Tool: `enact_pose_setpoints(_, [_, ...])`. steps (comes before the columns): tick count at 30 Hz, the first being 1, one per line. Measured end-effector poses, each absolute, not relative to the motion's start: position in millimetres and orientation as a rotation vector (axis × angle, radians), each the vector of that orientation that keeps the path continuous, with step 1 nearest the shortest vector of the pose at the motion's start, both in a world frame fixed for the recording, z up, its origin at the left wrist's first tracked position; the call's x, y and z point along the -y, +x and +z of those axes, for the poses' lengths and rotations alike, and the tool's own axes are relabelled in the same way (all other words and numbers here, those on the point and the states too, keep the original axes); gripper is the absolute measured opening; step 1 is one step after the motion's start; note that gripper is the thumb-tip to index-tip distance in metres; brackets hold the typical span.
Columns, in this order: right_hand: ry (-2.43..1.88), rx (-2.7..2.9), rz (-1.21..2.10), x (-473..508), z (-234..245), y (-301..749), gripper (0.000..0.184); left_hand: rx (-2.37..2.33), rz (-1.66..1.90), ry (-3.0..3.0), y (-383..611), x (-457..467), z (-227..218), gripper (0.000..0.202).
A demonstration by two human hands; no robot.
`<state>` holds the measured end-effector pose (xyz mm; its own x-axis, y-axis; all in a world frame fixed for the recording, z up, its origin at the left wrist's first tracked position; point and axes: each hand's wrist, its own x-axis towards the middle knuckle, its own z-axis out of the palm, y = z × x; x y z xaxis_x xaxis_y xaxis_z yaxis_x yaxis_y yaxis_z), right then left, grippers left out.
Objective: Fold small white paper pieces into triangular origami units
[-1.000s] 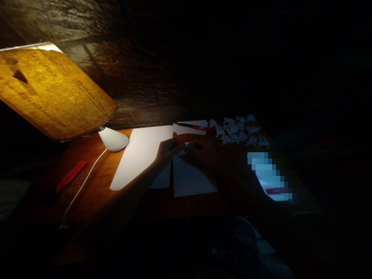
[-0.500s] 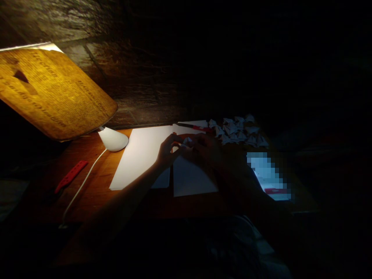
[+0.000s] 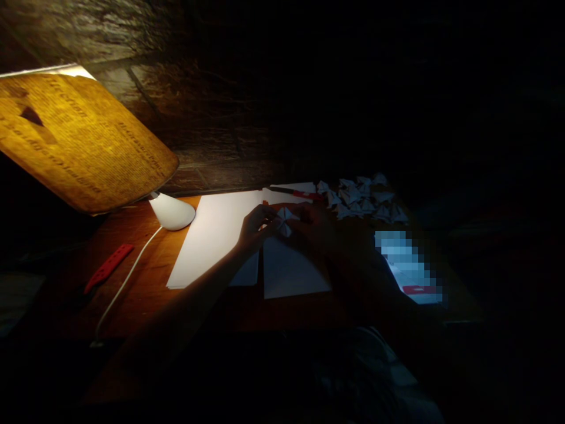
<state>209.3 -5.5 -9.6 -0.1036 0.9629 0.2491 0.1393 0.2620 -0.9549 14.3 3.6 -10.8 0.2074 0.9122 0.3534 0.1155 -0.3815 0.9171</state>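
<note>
Left hand [image 3: 255,228], forearm slanting up from lower left, curls its fingers, pinching one side of the folded paper [image 3: 286,224]; the shadowed right hand [image 3: 312,222] pinches the opposite side, above a white sheet [image 3: 291,274].

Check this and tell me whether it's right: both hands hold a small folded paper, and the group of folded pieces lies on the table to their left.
The side is wrong: the left hand and right hand do hold a small folded paper, but the head view shows the folded pieces on the table to their right.
</note>
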Motion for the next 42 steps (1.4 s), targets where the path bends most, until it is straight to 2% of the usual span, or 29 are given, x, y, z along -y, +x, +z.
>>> enact_pose_setpoints(4, [-1.100, 1.501, 1.101, 4.8, -11.1, 209.3, 0.029, -0.901, 1.233, 1.620, 13.5, -4.2, -13.5, 0.044])
enact_pose_setpoints(8, [-1.130, 1.628, 0.961, 5.7, -6.9, 212.6, 0.016, -0.877, 1.062, 1.635, 10.5, -0.2, -10.0, 0.032])
enact_pose_setpoints(11, [-1.186, 1.799, 0.850, 7.2, -3.6, 217.4, 0.010, -0.954, 0.985, 1.875, 9.7, 2.0, -7.3, 0.015])
enact_pose_setpoints(16, [-1.352, 2.017, 0.635, 9.6, -1.5, 223.3, 0.007, -1.037, 1.119, 2.337, 8.5, -1.9, -2.7, 0.018])
enact_pose_setpoints(19, [-1.391, 2.026, 0.594, 9.9, -2.3, 223.8, 0.007, -0.933, 1.041, 2.463, 4.7, -3.3, 1.5, 0.009])
enact_pose_setpoints(21, [-1.393, 2.017, 0.623, 9.7, -3.7, 223.5, 0.012, -0.864, 0.952, 2.494, 2.1, -2.9, 2.7, 0.012])
enact_pose_setpoints(25, [-1.369, 1.998, 0.599, 9.2, -6.0, 223.7, 0.008, -0.804, 0.809, 2.503, -0.2, -2.3, 0.1, 0.018])
enact_pose_setpoints(27, [-1.343, 1.988, 0.578, 8.6, -6.1, 224.8, 0.012, -0.788, 0.764, 2.496, -0.2, -2.8, -0.8, 0.020])
enact_pose_setpoints(36, [-1.241, 2.148, 0.643, 2.5, -6.9, 231.5, 0.008, -0.701, 0.701, 2.448, -9.0, -8.0, 6.0, 0.018])
enact_pose_setpoints(42, [-1.260, 2.141, 0.625, 5.1, -5.7, 229.8, 0.004, -0.680, 0.666, 2.485, -10.9, -8.3, 9.4, 0.025])
